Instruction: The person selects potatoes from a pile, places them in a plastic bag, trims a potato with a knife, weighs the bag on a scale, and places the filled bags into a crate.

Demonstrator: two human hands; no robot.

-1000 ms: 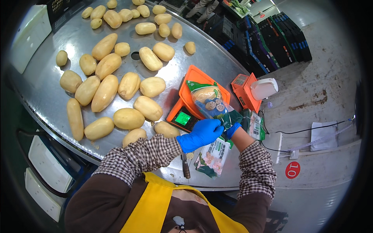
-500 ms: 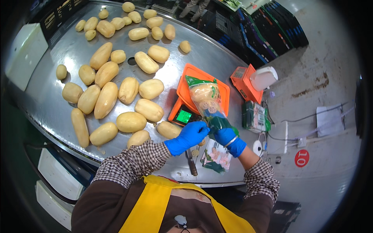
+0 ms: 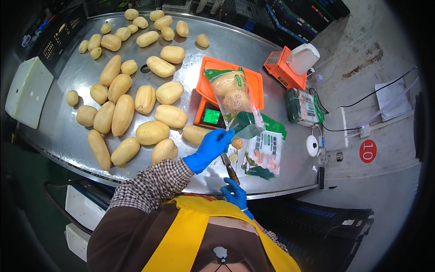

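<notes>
A clear and green plastic bag [image 3: 235,100] with peeled lotus root pieces inside rests on the orange tray [image 3: 256,84] of a scale. My left hand [image 3: 209,150], in a blue glove, is closed on the bag's near edge. Close to the table's front edge is my right hand [image 3: 235,196], also blue-gloved, fingers apart and pointing toward the wooden handle of a knife [image 3: 232,173]; I see no grip on it. Cut lotus root bits [image 3: 237,143] lie beside the knife. Flat printed bags [image 3: 267,152] lie right of them.
Many peeled lotus root sections [image 3: 123,115] spread over the left of the steel table [image 3: 190,68]. A second orange scale [image 3: 283,68] with a white jug [image 3: 303,59] stands at the far right, near a stack of packaged bags [image 3: 304,107]. A white tub [image 3: 28,93] stands left.
My right hand has let go of the bag and moved down toward the knife handle. My left hand now grips the bag's edge. The view has shifted, showing more flat bags.
</notes>
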